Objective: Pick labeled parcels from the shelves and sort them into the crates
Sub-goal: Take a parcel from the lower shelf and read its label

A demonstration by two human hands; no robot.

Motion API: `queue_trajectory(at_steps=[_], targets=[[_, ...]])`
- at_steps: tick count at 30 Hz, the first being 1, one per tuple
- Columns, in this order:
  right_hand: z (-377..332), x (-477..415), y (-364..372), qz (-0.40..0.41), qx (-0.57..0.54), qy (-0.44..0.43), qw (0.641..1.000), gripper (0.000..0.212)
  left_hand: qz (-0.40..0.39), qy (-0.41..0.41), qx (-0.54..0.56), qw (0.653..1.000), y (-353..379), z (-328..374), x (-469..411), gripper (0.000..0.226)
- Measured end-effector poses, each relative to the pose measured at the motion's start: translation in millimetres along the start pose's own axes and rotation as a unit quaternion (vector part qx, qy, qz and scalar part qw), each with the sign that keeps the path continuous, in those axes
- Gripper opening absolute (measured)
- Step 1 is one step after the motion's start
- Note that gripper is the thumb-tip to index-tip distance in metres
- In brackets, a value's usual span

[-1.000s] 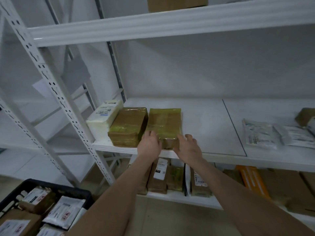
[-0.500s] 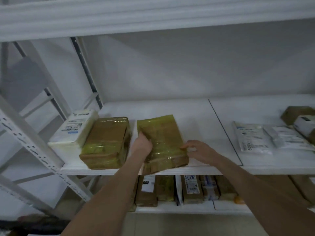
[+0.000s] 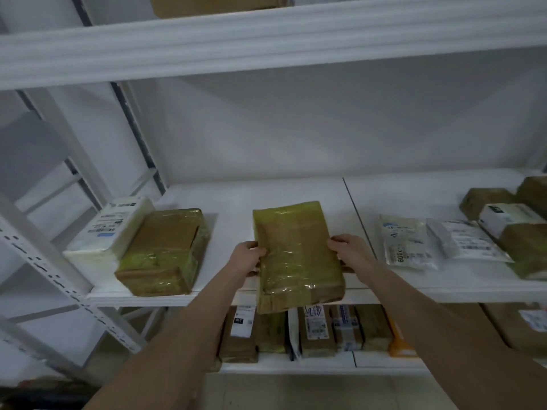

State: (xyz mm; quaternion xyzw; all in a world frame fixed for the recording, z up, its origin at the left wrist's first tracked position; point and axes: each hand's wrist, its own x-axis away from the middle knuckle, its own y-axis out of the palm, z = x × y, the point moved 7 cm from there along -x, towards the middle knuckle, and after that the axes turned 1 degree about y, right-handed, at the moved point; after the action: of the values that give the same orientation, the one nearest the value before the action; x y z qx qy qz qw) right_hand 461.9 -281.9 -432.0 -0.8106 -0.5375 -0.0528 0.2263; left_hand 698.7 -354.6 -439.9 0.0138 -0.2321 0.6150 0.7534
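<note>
Parcel [image 3: 297, 255] now drawn over the shelf [image 3: 233, 199] edge toward 6 o'clock | your left grip [image 3: 247, 258] and right grip [image 3: 349, 253] clasp its sides | crate next, likely.

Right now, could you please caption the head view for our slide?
Left hand and right hand hold a taped parcel by its sides, its near end overhanging the shelf edge.

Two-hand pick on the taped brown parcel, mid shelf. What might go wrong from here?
1. Slip: the left hand and right hand hold the taped parcel only by its side edges, the wrap looks glossy, and its near end overhangs the shelf front.
2. Mis-sort: no label shows on its top face, so it likely needs flipping before sorting.
</note>
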Motion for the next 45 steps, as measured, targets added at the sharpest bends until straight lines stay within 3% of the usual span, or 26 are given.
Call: queue_trajectory(at_steps=[3,8,16,21,25,30,36,40,45], targets=[[-22,7,-17,0.004,-0.075,-0.026,0.997,0.049,0.014,0.047,0.058,0.997,-5,30,15,0.047],[-43,21,-34,-0.037,-0.139,-0.047,0.989,0.037,0.010,0.144,0.120,0.982,-6,70,44,0.054],[-53,41,-62,-0.004,-0.081,-0.090,0.993,0.041,-0.006,0.095,0.264,0.960,-2,86,70,0.024],[-38,39,-62,-0.023,-0.110,-0.005,0.994,0.033,-0.039,0.119,0.241,0.962,-4,92,70,0.041],[-29,40,-59,-0.089,-0.161,0.063,0.981,0.055,-0.033,0.130,0.238,0.962,-6,91,68,0.046],[-28,36,-60,-0.121,-0.184,0.057,0.974,0.071,-0.021,0.119,0.237,0.964,-9,83,62,0.051],[-13,37,-51,-0.178,-0.203,0.086,0.959,0.052,-0.063,0.101,0.240,0.964,-6,77,61,0.028],[-5,38,-46,-0.200,-0.222,0.095,0.950,0.035,-0.100,0.102,0.223,0.964,-8,67,58,0.031],[-9,39,-37,-0.198,-0.251,0.044,0.946,0.046,-0.082,0.086,0.187,0.975,-11,53,54,0.036]])
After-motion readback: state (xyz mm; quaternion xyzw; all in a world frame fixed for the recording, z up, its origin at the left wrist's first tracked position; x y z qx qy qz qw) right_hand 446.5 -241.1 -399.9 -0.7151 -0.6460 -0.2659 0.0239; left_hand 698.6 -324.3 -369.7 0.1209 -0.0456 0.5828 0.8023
